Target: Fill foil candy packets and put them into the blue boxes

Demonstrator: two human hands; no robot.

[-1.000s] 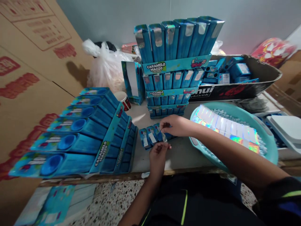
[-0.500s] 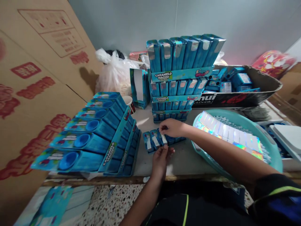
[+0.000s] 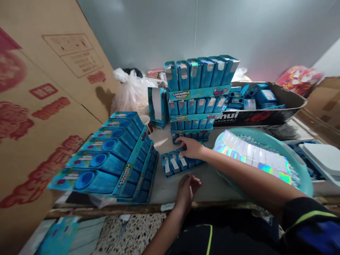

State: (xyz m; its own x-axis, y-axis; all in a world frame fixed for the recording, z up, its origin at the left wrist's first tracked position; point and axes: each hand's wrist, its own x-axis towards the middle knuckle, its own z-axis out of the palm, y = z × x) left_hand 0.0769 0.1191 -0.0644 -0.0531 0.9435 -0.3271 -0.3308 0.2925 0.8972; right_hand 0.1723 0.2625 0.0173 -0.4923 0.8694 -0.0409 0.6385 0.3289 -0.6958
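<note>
A low blue tray of small boxes (image 3: 174, 163) lies on the table in front of me, with white strips on its left boxes. Over its far edge is my right hand (image 3: 189, 147), thumb and finger apart and nothing seen between them. Nearer the table's front edge, my left hand (image 3: 189, 186) is off the tray, its fingers curled; whether they hold anything is hidden. Behind the tray rises a stack of blue candy displays (image 3: 195, 94). Shiny silver strips (image 3: 249, 154) lie over small pale pieces in a turquoise basin (image 3: 305, 177) at the right.
More stacked blue displays (image 3: 117, 156) stand at the left beside a large cardboard box (image 3: 61, 88). A paper cup (image 3: 146, 122) and plastic bags (image 3: 131, 90) are behind them. At the back right, a black carton (image 3: 239, 118) holds blue boxes. A white lid (image 3: 322, 156) lies far right.
My left hand has come away from the tray, towards me. My right hand has lifted off the third strip, its fingers spreading. The view has shifted slightly.
</note>
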